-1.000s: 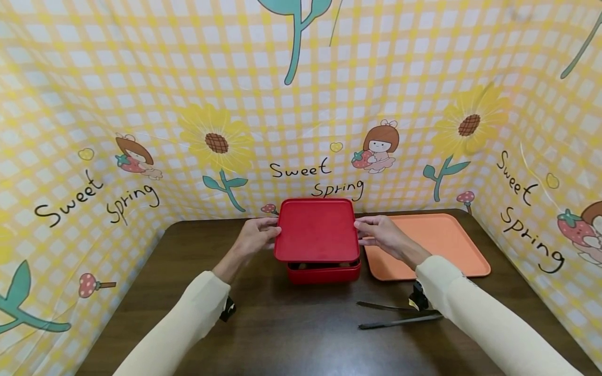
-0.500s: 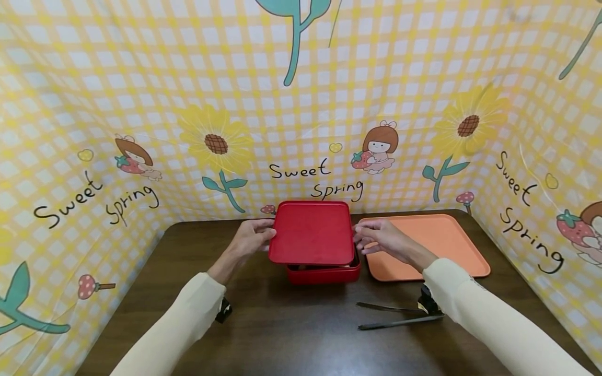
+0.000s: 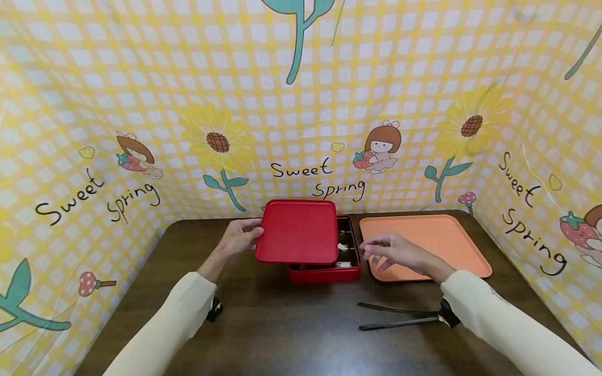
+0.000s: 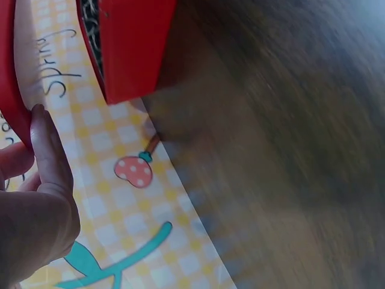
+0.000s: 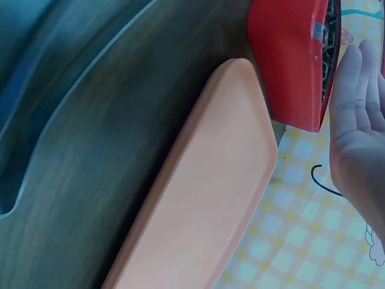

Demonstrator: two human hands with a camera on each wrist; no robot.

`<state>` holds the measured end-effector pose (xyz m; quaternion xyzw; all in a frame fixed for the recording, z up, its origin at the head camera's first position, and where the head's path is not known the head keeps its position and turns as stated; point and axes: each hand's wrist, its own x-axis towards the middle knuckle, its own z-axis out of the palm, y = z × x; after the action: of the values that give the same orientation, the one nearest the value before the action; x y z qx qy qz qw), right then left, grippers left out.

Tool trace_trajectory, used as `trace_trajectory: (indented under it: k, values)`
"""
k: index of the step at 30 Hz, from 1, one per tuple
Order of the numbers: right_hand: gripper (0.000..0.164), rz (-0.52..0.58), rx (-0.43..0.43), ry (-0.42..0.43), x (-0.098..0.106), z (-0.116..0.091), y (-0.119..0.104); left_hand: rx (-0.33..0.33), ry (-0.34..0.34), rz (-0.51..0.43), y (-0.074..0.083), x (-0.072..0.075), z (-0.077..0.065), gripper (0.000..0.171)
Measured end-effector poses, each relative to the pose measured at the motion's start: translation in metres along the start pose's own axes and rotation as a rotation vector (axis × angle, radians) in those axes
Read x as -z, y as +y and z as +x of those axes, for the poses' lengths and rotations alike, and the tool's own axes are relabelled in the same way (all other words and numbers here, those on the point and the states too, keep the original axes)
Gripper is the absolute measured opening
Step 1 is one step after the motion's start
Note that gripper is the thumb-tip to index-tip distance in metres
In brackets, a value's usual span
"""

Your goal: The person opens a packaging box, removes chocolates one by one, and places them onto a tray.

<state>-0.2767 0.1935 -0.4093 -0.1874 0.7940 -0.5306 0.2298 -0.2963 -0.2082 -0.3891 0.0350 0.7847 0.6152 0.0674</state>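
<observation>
My left hand (image 3: 237, 239) pinches the left edge of a flat red lid (image 3: 297, 232), thumb on top and fingers beneath. The lid hangs above a red box (image 3: 324, 275), shifted left so that the box's right strip is uncovered. Inside that strip I see a dark interior with small whitish items too small to identify; the rest is hidden by the lid. My right hand (image 3: 392, 250) hovers just right of the box, over the left part of an orange tray (image 3: 437, 240). Its fingers are relaxed and hold nothing. In the left wrist view, the lid (image 4: 7, 78) stands apart from the box (image 4: 135, 48).
A pair of dark tongs (image 3: 397, 326) lies spread on the brown table (image 3: 273, 334), beside the right sleeve. A yellow checked cloth (image 3: 301, 120) with printed flowers walls off the back and both sides.
The lid has moved left off the box in my left hand, exposing the box's right side. My right hand has let go of the lid's right edge and drawn back to the right.
</observation>
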Motion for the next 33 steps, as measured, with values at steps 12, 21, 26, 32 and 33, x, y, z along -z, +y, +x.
trace_trajectory:
  k: [12,21,26,32,33]
  values:
    - [0.037,-0.102,0.028,-0.103,-0.007,-0.024,0.019,0.004,0.056,0.028,-0.008,0.026,-0.001,0.037]
    - [0.048,-0.268,0.062,-0.168,-0.011,-0.042,0.032,0.016,0.107,0.055,-0.017,0.050,-0.001,0.038]
    - [0.047,-0.358,0.118,-0.173,-0.009,-0.050,0.035,0.029,0.126,0.078,-0.022,0.061,-0.003,0.038]
    - [0.050,-0.443,0.105,-0.211,-0.011,-0.058,0.039,0.040,0.134,0.088,-0.026,0.071,-0.006,0.038]
    - [0.050,-0.462,0.102,-0.214,-0.012,-0.059,0.039,0.040,0.133,0.090,-0.026,0.072,-0.006,0.038]
